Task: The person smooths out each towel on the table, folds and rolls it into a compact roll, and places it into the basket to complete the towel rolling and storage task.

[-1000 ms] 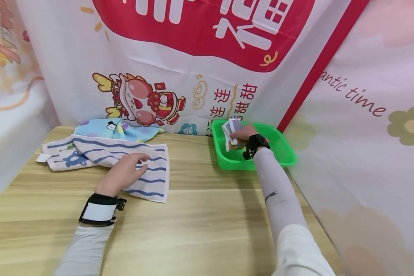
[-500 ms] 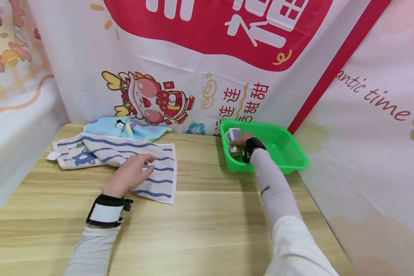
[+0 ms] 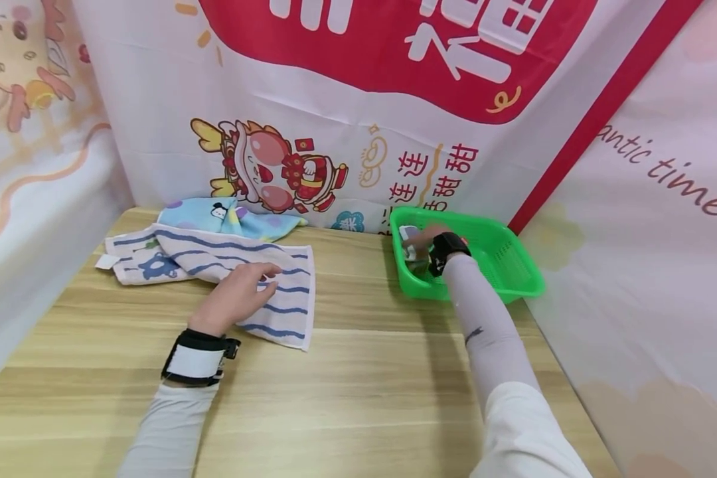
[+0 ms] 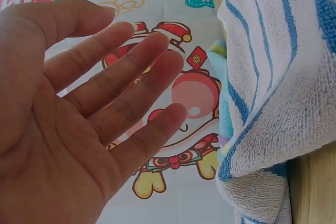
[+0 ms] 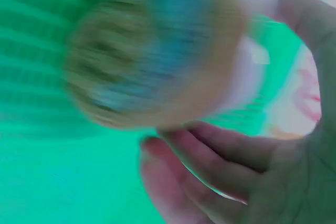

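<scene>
My left hand (image 3: 234, 299) hovers over the white towel with blue wavy stripes (image 3: 293, 299), its fingers relaxed and holding nothing. In the left wrist view the palm (image 4: 58, 129) is bare and the towel's folds (image 4: 278, 114) hang to the right of the fingers. Inside the green plastic basket (image 3: 504, 255), my right hand (image 3: 428, 238) grips a small folded towel (image 3: 410, 232) near the left wall. That towel looks blurred in the right wrist view, with brown, blue and white layers (image 5: 157, 72) between the thumb above and the fingers below.
A light blue towel (image 3: 197, 214) with purple spots lies behind the striped one, against the printed backdrop (image 3: 346, 146). The wooden table (image 3: 334, 398) meets a printed side wall (image 3: 651, 265) just right of the basket.
My right hand has lowered the folded towel into the basket's left end. The left hand keeps its place above the striped towel while the head view shifts slightly.
</scene>
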`<state>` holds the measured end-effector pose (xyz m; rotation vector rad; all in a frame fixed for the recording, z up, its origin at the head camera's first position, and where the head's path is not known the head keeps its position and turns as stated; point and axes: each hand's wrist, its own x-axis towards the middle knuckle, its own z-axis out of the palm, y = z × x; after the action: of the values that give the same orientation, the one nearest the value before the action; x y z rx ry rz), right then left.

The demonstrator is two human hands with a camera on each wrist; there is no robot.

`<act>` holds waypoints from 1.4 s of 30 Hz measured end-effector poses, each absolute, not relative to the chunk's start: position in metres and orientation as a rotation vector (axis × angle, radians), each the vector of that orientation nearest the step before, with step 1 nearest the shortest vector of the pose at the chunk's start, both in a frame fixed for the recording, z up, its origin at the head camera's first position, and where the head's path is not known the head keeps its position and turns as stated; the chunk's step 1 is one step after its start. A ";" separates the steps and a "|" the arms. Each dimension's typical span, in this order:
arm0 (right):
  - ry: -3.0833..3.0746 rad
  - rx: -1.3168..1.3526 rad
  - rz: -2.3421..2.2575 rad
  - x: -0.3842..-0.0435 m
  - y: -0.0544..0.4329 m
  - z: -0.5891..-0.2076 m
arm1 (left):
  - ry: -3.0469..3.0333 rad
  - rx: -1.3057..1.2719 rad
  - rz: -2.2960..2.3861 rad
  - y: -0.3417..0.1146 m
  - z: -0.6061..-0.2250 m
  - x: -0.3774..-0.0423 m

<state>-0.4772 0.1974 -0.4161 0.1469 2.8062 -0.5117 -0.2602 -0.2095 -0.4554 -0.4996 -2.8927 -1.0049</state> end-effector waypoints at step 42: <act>2.757 -0.762 -0.697 -0.387 -0.043 -0.490 | -2.835 -0.178 -0.693 -0.241 -0.488 -0.266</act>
<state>-0.3869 -0.0430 -0.4897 -0.7620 2.7569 -0.6970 -0.2655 -0.2413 -0.4881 -0.1778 -2.8348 -0.6928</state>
